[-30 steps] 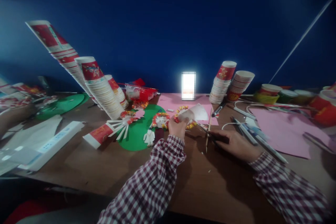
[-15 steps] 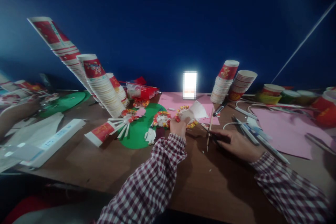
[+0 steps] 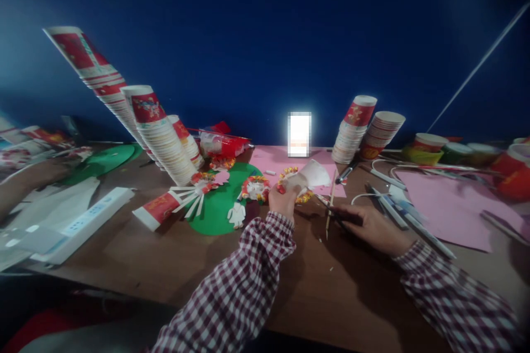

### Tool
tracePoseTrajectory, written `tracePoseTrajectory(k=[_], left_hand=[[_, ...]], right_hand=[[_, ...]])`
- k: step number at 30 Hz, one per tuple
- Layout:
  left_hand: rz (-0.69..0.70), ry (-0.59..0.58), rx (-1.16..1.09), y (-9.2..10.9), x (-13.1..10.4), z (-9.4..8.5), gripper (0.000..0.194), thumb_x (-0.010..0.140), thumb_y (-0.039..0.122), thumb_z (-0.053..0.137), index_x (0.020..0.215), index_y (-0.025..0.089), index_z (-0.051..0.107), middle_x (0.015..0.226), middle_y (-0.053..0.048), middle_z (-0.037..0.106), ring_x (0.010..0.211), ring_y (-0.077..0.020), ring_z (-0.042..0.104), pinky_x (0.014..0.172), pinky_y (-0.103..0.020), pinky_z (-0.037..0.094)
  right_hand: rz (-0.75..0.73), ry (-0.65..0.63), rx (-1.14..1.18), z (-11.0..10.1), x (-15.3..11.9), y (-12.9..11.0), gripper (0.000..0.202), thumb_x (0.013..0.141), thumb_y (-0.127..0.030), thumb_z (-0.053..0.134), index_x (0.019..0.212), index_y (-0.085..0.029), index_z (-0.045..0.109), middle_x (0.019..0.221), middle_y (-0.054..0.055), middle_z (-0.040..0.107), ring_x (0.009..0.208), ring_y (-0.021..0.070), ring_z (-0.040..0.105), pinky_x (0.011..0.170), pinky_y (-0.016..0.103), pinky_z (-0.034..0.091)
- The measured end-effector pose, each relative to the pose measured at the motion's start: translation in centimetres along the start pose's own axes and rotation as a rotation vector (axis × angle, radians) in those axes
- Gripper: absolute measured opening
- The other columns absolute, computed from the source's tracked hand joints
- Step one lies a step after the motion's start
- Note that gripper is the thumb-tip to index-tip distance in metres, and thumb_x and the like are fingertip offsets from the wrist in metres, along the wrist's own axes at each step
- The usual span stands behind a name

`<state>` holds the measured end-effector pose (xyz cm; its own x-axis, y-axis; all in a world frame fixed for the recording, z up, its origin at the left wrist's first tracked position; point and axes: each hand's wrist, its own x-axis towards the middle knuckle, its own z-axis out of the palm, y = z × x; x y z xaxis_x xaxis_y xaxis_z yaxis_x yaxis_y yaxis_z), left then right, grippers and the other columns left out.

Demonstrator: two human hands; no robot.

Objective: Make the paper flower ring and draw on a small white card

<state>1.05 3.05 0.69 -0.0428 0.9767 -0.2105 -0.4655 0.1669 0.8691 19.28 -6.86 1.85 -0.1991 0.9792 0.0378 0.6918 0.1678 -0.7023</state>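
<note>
My left hand [image 3: 284,198] reaches over the middle of the table, its fingers closed on a white piece of paper [image 3: 318,174] that sticks out to the right. Just under these fingers is a round ornament edged in yellow and red [image 3: 306,196], partly covered. In my right hand [image 3: 375,229] are dark-handled scissors [image 3: 338,218], their tips pointing left toward the left hand. A thin wooden stick [image 3: 332,198] stands out beside the blades. Left of my left hand, a second trimmed ornament [image 3: 255,188] and a white figure-shaped cutout [image 3: 237,214] lie on a green disc [image 3: 213,226].
Tall stacks of paper cups [image 3: 165,143] lean at left, with more cup stacks [image 3: 350,132] at back right. A cut-up cup [image 3: 159,210] lies near a white power strip [image 3: 85,226]. Pink sheets [image 3: 447,209] are at right. Another person's arm [image 3: 37,176] is at far left.
The white paper in my left hand has turned slightly and shifted a little right. My right hand and the scissors have hardly moved. The other person's arm at far left has shifted.
</note>
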Motion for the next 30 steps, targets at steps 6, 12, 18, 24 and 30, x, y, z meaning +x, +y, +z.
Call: tracePoseTrajectory(k=[6, 12, 18, 24, 30], left_hand=[[-0.039, 0.011, -0.014, 0.4, -0.4, 0.1, 0.033, 0.049, 0.010, 0.078, 0.080, 0.013, 0.065, 0.080, -0.005, 0.070, 0.078, -0.0166, 0.067, 0.069, -0.024, 0.054], [-0.069, 0.007, -0.027, 0.7, -0.7, 0.1, 0.034, 0.052, 0.009, 0.076, 0.084, 0.014, 0.065, 0.079, -0.004, 0.070, 0.075, -0.0142, 0.066, 0.068, -0.022, 0.053], [-0.109, -0.010, -0.021, 0.9, -0.9, 0.0, 0.028, 0.052, 0.011, 0.077, 0.077, 0.013, 0.065, 0.074, -0.003, 0.069, 0.070, -0.0140, 0.065, 0.063, -0.022, 0.052], [-0.156, -0.013, -0.028, 1.3, -1.3, 0.1, 0.030, 0.052, 0.014, 0.078, 0.079, 0.012, 0.063, 0.066, -0.001, 0.065, 0.056, -0.0118, 0.060, 0.053, -0.022, 0.049], [-0.138, 0.015, -0.029, 1.2, -1.3, 0.2, 0.031, 0.052, 0.013, 0.078, 0.078, 0.011, 0.062, 0.071, -0.003, 0.066, 0.062, -0.0129, 0.063, 0.056, -0.022, 0.051]], right_hand=[[0.015, 0.003, 0.003, 0.1, 0.1, 0.2, 0.040, 0.084, -0.034, 0.053, 0.121, -0.023, 0.062, 0.116, 0.006, 0.067, 0.103, 0.0264, 0.064, 0.092, 0.041, 0.050], [0.036, 0.017, -0.004, 0.2, 0.0, 0.3, 0.041, 0.084, -0.034, 0.052, 0.121, -0.020, 0.062, 0.110, 0.008, 0.070, 0.102, 0.0269, 0.064, 0.092, 0.042, 0.049], [0.041, -0.004, 0.044, 0.3, -0.1, 0.8, 0.042, 0.085, -0.035, 0.051, 0.123, -0.019, 0.060, 0.107, 0.008, 0.070, 0.092, 0.0244, 0.067, 0.083, 0.038, 0.053], [0.061, -0.011, 0.067, 0.3, 0.0, 0.3, 0.041, 0.084, -0.035, 0.051, 0.120, -0.018, 0.062, 0.097, 0.007, 0.072, 0.081, 0.0214, 0.067, 0.075, 0.035, 0.055], [0.059, 0.008, 0.094, 0.4, 0.0, 0.0, 0.042, 0.083, -0.037, 0.052, 0.119, -0.018, 0.062, 0.086, 0.006, 0.072, 0.073, 0.0205, 0.067, 0.069, 0.033, 0.055]])
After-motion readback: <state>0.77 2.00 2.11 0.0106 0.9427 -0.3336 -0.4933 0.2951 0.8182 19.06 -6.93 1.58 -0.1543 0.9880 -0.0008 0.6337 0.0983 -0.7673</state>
